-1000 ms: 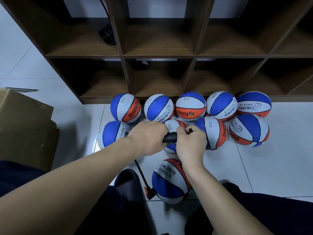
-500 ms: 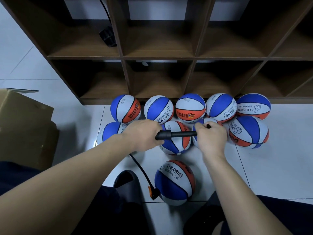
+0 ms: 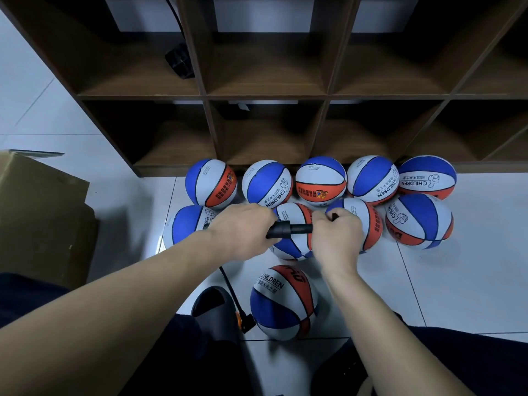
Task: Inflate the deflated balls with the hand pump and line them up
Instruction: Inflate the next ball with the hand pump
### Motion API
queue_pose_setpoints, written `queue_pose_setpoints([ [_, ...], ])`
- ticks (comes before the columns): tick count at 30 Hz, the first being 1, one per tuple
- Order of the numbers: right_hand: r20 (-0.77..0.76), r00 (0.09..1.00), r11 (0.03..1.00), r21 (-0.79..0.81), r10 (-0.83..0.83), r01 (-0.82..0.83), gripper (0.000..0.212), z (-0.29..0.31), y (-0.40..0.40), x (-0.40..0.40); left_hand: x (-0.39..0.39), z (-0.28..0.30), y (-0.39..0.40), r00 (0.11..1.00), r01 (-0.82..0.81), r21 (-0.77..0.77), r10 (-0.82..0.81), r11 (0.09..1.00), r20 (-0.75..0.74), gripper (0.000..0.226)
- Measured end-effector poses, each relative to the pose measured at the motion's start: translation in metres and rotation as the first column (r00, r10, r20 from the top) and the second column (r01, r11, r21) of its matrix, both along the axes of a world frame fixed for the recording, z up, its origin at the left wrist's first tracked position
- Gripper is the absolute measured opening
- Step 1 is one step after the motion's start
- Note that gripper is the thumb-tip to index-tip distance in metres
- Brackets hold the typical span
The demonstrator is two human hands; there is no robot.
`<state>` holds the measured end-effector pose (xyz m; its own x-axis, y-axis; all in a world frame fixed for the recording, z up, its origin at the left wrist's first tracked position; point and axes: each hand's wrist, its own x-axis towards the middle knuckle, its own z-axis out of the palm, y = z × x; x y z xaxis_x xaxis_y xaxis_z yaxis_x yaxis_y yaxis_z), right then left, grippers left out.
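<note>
A black hand pump lies level between my hands above the floor. My left hand grips its barrel and my right hand grips its handle, with only a short piece of pump showing between them. A thin black hose runs down from the pump to an orange-and-black nozzle plugged into the near blue, white and orange ball on the floor between my legs. Several more balls of the same colours stand in two rows along the foot of the shelf.
A dark wooden shelf unit with open cubbies rises behind the balls; a black object sits in one upper cubby. A cardboard box stands at the left. My dark slipper is beside the near ball. White floor tiles lie to the right.
My right hand has pushed the handle back toward the left hand, closing the pump after it was pulled out half a second ago. The near ball and hose stay in place.
</note>
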<state>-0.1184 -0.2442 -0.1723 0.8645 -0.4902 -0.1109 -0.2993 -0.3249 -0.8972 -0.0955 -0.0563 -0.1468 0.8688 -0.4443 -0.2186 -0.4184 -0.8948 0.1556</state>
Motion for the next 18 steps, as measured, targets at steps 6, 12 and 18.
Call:
queue_pose_setpoints([
  [6,0.014,0.999,0.999,0.017,0.049,-0.05,0.037,-0.002,0.022,-0.008,-0.006,0.0,-0.012,1.0,0.002,-0.007,-0.002,1.0,-0.01,0.028],
  [12,-0.032,0.997,0.995,0.073,0.074,-0.072,0.039,-0.006,0.021,-0.008,-0.008,-0.004,-0.014,1.0,0.017,0.01,-0.017,1.0,-0.007,0.027],
  [18,-0.096,0.991,0.993,0.08,0.093,-0.085,0.042,0.002,-0.012,0.008,0.0,-0.003,-0.004,0.996,-0.006,-0.04,0.003,0.999,-0.085,0.025],
])
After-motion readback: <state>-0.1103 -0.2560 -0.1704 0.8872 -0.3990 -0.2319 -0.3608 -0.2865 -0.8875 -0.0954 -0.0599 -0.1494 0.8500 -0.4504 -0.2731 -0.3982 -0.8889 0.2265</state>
